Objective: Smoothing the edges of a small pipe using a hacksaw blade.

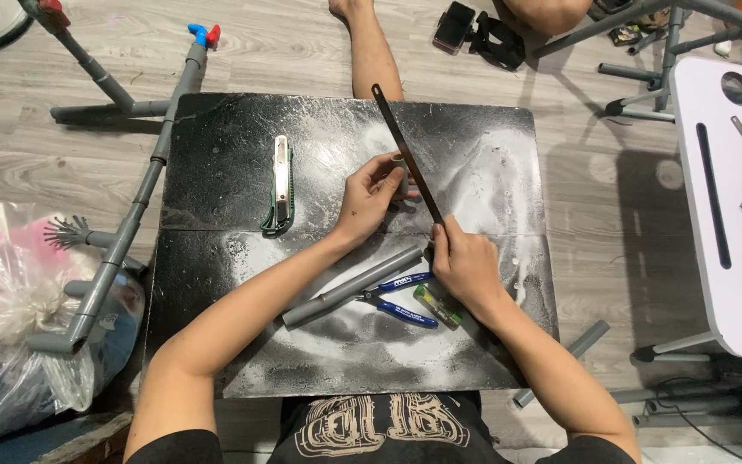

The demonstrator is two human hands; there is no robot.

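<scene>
I see my left hand (369,193) pinching a short grey pipe piece (398,161) against the black counter (216,258), fingers (392,176) pressed around it, seemingly to keep it from rolling. My right hand (465,266) grips the lower end of a thin dark saw blade (405,155), fingers closed on it, the blade angled across the piece. A long grey pipe (349,288), blue-handled pliers (401,296) and a green utility knife (280,185) lie nearby.

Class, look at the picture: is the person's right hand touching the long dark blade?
Touching. The head view shows the right hand closed around the lower end of the long dark blade.
</scene>
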